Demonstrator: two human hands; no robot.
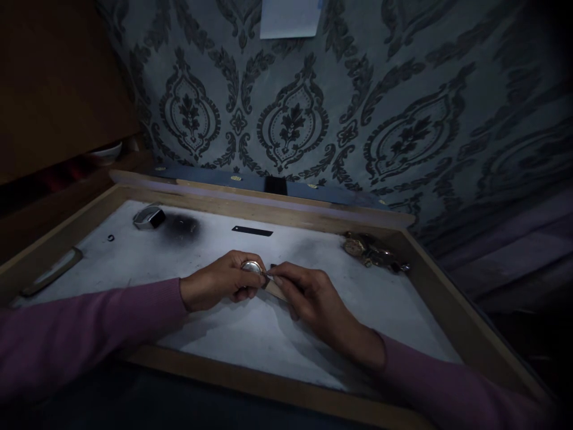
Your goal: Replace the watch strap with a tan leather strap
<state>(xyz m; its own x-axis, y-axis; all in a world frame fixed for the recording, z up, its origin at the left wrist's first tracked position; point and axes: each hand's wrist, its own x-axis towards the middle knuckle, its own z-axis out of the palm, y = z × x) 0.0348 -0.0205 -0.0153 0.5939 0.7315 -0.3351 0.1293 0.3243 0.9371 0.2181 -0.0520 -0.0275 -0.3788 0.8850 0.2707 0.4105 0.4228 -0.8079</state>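
Over the middle of the white surface, my left hand is closed around a round, silvery wristwatch, its disc facing up between thumb and forefinger. A light tan strip, which looks like the watch's strap, extends from it beneath my right fingers. My right hand is pinched at the watch's right edge, with a small, thin metal piece at its fingertips. Whether that piece is a tool or part of the watch, I cannot tell. The fingertips of both hands nearly meet.
A wooden-rimmed tray surrounds the white surface. Inside lie a square-faced watch, a flat black strip, a small dark ring and a pale curved frame. Several watches are heaped at right. Patterned wallpaper stands behind.
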